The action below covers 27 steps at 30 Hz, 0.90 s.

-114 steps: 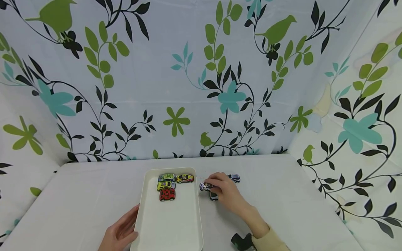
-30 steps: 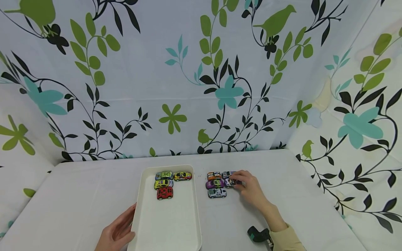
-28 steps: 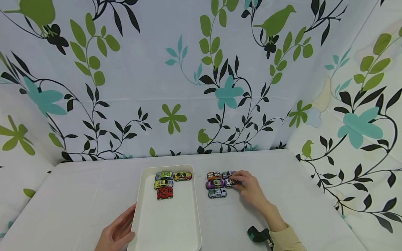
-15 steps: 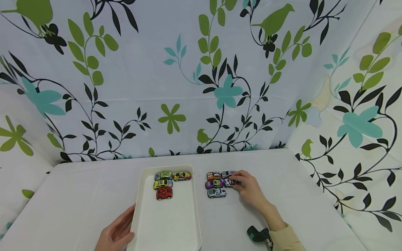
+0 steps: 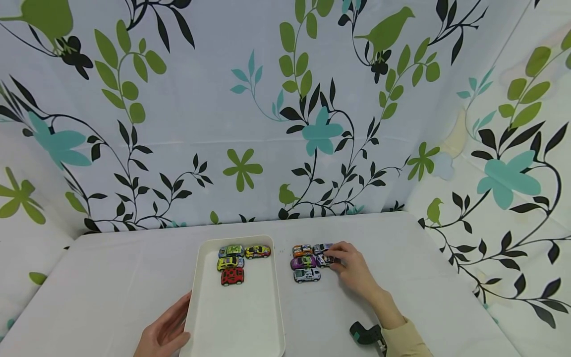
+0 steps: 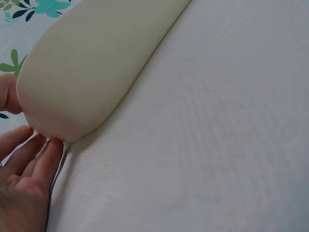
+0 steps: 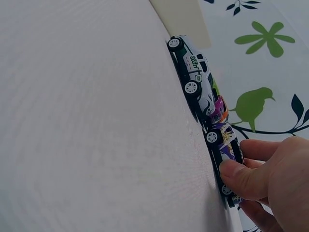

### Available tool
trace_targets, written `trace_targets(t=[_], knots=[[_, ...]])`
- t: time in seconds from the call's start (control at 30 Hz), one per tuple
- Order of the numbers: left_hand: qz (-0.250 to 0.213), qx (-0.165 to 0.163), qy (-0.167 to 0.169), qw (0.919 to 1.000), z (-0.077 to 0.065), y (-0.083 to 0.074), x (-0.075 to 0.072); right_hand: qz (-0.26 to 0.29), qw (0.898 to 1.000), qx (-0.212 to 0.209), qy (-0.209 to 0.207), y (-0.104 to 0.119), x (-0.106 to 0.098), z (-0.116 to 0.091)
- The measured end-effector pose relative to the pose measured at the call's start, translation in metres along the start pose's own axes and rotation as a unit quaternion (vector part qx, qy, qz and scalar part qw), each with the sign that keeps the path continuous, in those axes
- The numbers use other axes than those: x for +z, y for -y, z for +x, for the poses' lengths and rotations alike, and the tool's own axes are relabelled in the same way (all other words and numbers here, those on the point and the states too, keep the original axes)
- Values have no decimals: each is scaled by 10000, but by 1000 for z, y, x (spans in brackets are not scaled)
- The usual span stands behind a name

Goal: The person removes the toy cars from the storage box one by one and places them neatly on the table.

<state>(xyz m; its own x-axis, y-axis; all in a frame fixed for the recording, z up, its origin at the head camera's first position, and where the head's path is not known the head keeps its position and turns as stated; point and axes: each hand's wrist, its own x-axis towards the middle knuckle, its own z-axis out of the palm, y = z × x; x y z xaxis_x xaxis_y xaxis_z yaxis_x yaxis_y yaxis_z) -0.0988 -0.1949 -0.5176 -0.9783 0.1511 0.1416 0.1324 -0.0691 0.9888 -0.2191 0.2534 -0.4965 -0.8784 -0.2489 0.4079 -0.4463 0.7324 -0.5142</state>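
In the head view, my right hand pinches a white and purple toy car between thumb and fingers, low at the table, at the right of a small group. Around it stand a purple toy car, a white toy car, an orange toy car and another pale toy car, partly behind my fingers. My left hand rests with extended fingers against the left side of a white tray. In the left wrist view, its fingertips touch the tray's outer wall.
Inside the tray, near its far end, sit a green toy car, a yellow and red toy car, a yellow toy car and a red toy car. A black device is beside my right wrist. Patterned cloth stands behind the table.
Since the oldest frame, my right hand has moved right, away from the tray, with the white and purple car, uncovering the orange and purple cars. Over the last second the hands hold still.
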Motion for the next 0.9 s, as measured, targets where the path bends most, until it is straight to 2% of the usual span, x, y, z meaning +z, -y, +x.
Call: trace_targets(t=[0.17,0.4,0.67,0.9], knots=[[27,1,-28,10000,-1,0,0,-40,10000,21,16,1,0,0],[156,-235,-204,9994,0,-2,2,-9,9999,100,-37,3,0,0],[63,3,14,10000,-1,-5,0,29,9998,198,-67,3,1,1],[100,-249,-166,9995,-1,-4,1,11,9998,150,-113,4,-1,1]])
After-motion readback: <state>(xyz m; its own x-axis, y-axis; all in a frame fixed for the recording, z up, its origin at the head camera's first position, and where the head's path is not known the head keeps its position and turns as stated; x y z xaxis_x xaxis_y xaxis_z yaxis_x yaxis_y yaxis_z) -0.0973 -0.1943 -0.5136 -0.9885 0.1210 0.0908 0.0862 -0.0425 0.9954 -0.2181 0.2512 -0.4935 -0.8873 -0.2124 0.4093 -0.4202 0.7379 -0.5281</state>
